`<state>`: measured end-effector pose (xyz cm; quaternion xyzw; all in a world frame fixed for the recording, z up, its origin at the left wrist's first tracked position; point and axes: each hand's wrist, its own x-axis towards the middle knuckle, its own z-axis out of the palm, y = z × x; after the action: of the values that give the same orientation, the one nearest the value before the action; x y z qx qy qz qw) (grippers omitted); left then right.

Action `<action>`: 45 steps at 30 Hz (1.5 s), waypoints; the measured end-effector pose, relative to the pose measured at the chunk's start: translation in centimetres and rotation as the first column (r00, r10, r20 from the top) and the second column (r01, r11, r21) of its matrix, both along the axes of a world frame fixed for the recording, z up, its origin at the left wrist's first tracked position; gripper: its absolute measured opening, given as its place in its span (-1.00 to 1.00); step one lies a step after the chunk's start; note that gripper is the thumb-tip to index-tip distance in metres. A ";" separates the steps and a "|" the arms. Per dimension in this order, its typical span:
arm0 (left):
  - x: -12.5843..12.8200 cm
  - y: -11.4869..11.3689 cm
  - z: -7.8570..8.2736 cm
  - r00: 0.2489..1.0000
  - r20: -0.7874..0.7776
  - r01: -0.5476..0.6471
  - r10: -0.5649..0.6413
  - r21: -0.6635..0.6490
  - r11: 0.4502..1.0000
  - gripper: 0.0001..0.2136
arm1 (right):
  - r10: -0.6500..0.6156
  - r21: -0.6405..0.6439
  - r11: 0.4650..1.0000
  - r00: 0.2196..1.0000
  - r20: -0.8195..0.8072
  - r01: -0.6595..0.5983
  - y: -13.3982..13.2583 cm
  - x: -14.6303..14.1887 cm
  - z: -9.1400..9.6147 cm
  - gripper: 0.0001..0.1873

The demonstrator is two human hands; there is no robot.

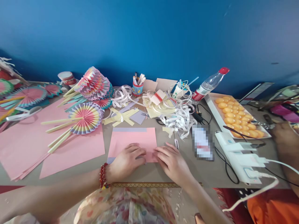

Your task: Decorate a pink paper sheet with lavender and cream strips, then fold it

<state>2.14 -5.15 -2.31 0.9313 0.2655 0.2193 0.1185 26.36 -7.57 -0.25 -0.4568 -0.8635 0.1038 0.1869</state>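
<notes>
Touching one pink sheet (134, 136): two hands (130, 158) (171, 160)

The head camera looks forward and down over the nearby table (205, 172).

Left forearm (70, 190), bare, stretched in from lower left corner. Left hand (127, 160) held palm down, knuckles raised, fingers bent and pointed rightward; thumb hard to make out. Right forearm (202, 199), also bare, slanted up from lower right. Right hand (173, 158) turned palm down, fingers loosely extended, slightly parted, pointed leftward. Hands placed near each other, fingertips separated by narrow gap.
</notes>
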 end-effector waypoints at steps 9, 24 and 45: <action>-0.3 0.1 0.3 1.000 0.012 0.017 -0.017 -0.068 0.998 -0.81 | -0.014 -0.020 1.000 1.000 -0.001 0.014 0.0 0.1 0.1 -0.83; -0.2 0.0 0.6 0.999 0.044 -0.006 0.009 -0.074 0.997 -0.80 | -0.035 0.026 0.999 0.999 0.039 0.034 0.2 -1.0 0.7 -0.85; 1.7 0.0 0.3 0.992 -0.063 -0.119 0.110 -0.148 0.982 -0.93 | -0.031 -0.021 0.999 0.999 0.035 0.032 0.9 -0.8 1.0 -0.82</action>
<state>3.87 -5.18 -2.00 0.9084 0.3377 0.1794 0.1689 25.55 -6.70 0.76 -0.4740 -0.8582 0.1023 0.1686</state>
